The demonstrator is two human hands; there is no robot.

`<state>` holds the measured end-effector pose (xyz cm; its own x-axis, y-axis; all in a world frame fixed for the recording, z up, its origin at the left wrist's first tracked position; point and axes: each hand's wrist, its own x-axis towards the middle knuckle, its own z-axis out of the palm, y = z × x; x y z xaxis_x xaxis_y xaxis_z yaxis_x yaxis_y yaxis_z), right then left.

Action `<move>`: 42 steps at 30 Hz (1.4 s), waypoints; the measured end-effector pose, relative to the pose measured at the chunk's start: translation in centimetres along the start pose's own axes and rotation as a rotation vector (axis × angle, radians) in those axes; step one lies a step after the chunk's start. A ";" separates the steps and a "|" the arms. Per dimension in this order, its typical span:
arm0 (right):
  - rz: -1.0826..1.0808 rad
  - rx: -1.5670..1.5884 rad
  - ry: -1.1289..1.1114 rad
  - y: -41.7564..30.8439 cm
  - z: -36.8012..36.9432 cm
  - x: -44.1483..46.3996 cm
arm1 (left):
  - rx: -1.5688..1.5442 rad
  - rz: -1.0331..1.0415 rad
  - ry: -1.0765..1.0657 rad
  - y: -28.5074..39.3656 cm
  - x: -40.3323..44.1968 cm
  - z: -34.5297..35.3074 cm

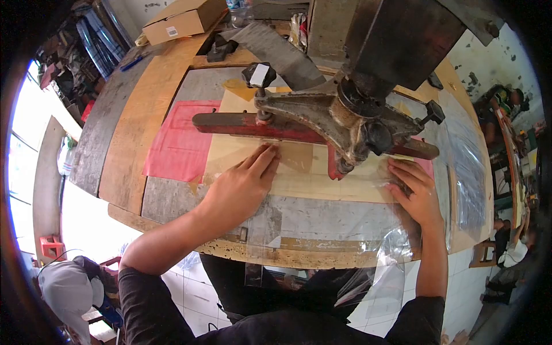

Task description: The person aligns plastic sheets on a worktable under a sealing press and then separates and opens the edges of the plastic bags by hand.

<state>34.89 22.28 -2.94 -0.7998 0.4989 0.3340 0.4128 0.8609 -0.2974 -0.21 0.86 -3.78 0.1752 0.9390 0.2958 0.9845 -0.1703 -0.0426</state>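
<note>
A clear plastic sheet [339, 221] lies over the yellow board under the press and hangs past the table's front edge on the right. My left hand [244, 178] rests palm down on the sheet, fingers stretched forward close to the press bar [236, 124]. On the right, my right hand [415, 192] touches the sheet near its side, with fingers extended and the thumb apart from them. Above and between the hands stands the heavy metal press head [339, 115]. Its red-stained bar spans the board, a little ahead of my fingertips.
Red sheeting [181, 138] lies at the left of the bed. A stack of clear plastic [468, 178] is at the right. At the back are a cardboard box [184, 23] and a grey metal plate [276, 52]. Other people [75, 293] are at both sides.
</note>
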 end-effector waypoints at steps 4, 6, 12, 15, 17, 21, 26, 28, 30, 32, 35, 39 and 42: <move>-0.008 -0.013 0.015 0.1 0.0 -0.1 | 0.009 -0.007 -0.012 0.0 -0.1 0.1; 0.009 -0.015 0.010 0.1 0.1 -0.3 | 0.023 -0.007 0.004 0.0 -0.1 0.3; -0.029 -0.037 0.023 0.5 0.1 -0.4 | -0.030 -0.044 -0.039 0.2 0.0 0.0; -0.028 -0.028 0.019 0.8 0.1 -0.4 | 0.009 -0.010 -0.015 0.1 0.2 -0.2; -0.014 -0.043 0.020 0.6 -0.1 -0.4 | -0.002 -0.014 -0.012 0.1 0.3 -0.1; 0.014 0.018 0.011 0.6 0.0 -0.5 | -0.014 -0.042 0.013 0.4 0.5 -0.4; 0.011 -0.007 0.014 0.7 -0.1 -0.6 | -0.006 -0.015 0.010 0.1 0.3 0.0; -0.007 0.002 0.004 0.8 0.0 -0.6 | 0.003 -0.005 -0.008 0.1 0.3 0.0; -0.005 -0.005 0.003 0.7 0.0 -0.6 | -0.009 -0.020 -0.024 0.2 0.4 -0.3; -0.004 -0.012 0.002 0.6 0.0 -0.5 | -0.004 -0.017 -0.019 0.2 0.4 -0.2; 0.000 0.010 0.002 0.7 0.0 -0.5 | 0.003 -0.015 -0.017 0.2 0.4 -0.1; -0.013 -0.007 0.020 0.6 0.0 -0.5 | 0.007 -0.016 -0.012 0.2 0.4 -0.2; -0.007 -0.011 0.024 0.6 0.0 -0.5 | 0.004 -0.007 0.010 0.1 0.4 -0.1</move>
<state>35.57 22.56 -3.25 -0.7918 0.4954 0.3573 0.4126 0.8651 -0.2851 -0.03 1.22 -3.57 0.1682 0.9373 0.3053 0.9857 -0.1624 -0.0445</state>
